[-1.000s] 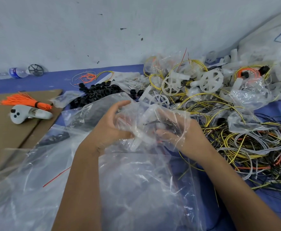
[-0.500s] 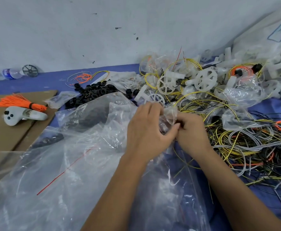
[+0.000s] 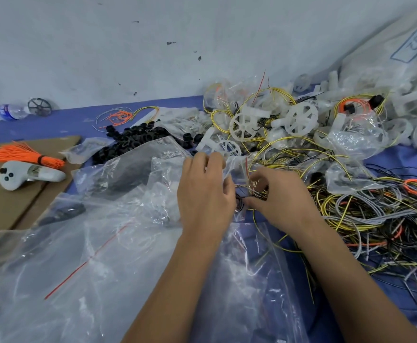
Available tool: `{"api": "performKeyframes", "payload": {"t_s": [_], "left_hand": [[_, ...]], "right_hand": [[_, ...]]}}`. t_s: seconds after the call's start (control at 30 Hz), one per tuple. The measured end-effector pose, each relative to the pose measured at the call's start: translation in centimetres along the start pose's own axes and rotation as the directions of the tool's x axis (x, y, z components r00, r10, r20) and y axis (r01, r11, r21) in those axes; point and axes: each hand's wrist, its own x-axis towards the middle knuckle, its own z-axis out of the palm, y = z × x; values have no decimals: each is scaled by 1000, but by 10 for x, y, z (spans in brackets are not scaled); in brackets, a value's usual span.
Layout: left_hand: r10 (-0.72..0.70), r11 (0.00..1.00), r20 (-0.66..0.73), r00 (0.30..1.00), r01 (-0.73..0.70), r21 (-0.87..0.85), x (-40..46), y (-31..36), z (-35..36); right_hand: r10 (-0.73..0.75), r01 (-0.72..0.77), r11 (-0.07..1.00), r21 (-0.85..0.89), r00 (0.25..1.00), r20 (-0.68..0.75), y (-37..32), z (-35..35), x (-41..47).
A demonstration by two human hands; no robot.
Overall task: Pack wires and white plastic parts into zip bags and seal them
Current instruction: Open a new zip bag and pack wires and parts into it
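Ahead of you rises a pale grey-white painted wall (image 3: 103,53), scuffed and dotted with small dark marks. Where it ends, a blue cloth-covered floor surface (image 3: 76,120) spreads toward you. To your left, a flat brown cardboard sheet (image 3: 2,206) lies on that blue surface. The light is soft and even, casting only faint shadows.
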Motion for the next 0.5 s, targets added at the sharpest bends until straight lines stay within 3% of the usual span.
{"api": "performKeyframes", "payload": {"t_s": [0.27,0.43,0.5], "left_hand": [[-12,986,2,1000,12,-167,-6,14,4],[-38,905,-144,989,-27,-424,-9,20,6],[-60,868,-207,976,-51,-494,-11,20,7]], "right_hand": [[-53,81,965,250,992,-116,-9,5,0],[-136,139,978,154,990,-30,-30,16,1],[-152,152,962,228,988,-18,-33,20,5]]}}
